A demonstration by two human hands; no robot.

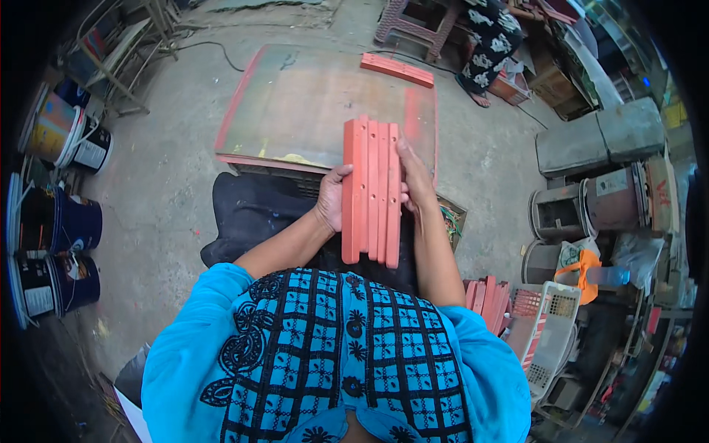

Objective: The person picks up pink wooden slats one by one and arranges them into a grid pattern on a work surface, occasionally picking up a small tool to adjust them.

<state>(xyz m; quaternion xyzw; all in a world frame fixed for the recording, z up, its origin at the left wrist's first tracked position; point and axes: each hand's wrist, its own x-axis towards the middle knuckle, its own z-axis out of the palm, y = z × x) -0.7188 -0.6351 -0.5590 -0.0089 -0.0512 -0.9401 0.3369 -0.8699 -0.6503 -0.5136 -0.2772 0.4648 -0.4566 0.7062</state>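
Observation:
A bundle of several long pink-red strips [373, 196], with small round holes along them, is held up in front of my body, lengthwise away from me. My left hand [334, 196] grips its left side, the thumb lying over the near face. On the right side my right hand [416, 177] is closed round the bundle, thumb along its edge. Beyond them is a low table [295, 111] with a paint-stained top. One more pink-red piece [397, 70], apparently of the same kind, lies at the table's far right corner.
More pink-red strips [487, 299] stand near a white plastic basket [550, 332] at my right. Several paint buckets [77, 221] line the left side. A person's patterned trouser leg [491, 44] shows at the far right, beside a stool [413, 26]. Grey blocks [602, 136] stand at right.

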